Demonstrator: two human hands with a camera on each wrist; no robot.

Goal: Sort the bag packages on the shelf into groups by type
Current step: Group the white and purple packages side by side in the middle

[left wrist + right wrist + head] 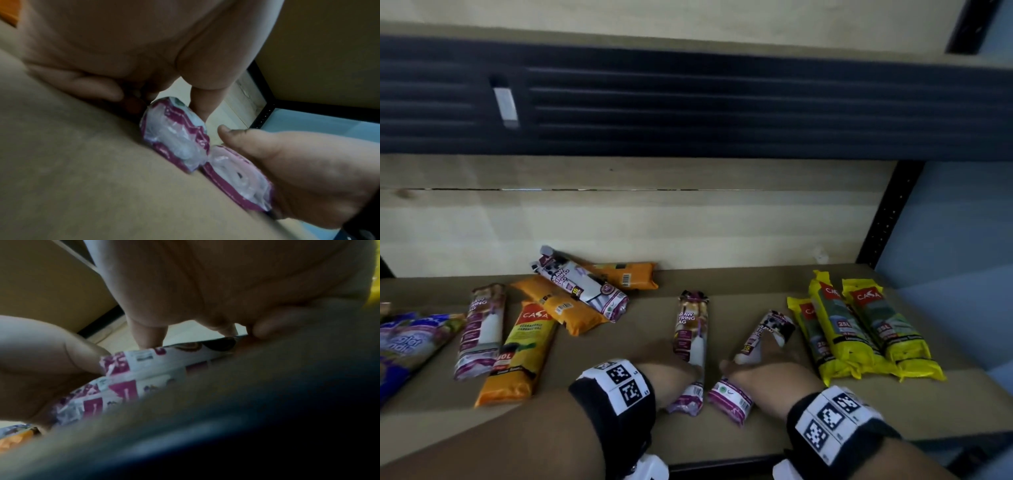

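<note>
Two purple-and-white drawstring bag packages lie side by side at the middle of the shelf board (767, 442). My left hand (679, 373) grips the lower half of the left package (691, 329), fingers curled over it (174, 138). My right hand (756, 361) grips the right package (770, 329), thumb on its left side and fingers over its top (164, 368). The near ends of both packages almost touch. In the left wrist view the right hand's thumb (246, 142) rests on the right package (236, 175).
Three yellow packages (859, 335) lie together at the right. Left of centre, orange packages (517, 353) (560, 306) (630, 274) are mixed with two more drawstring packages (479, 329) (582, 282). A blue-purple pack (407, 342) sits at the far left.
</note>
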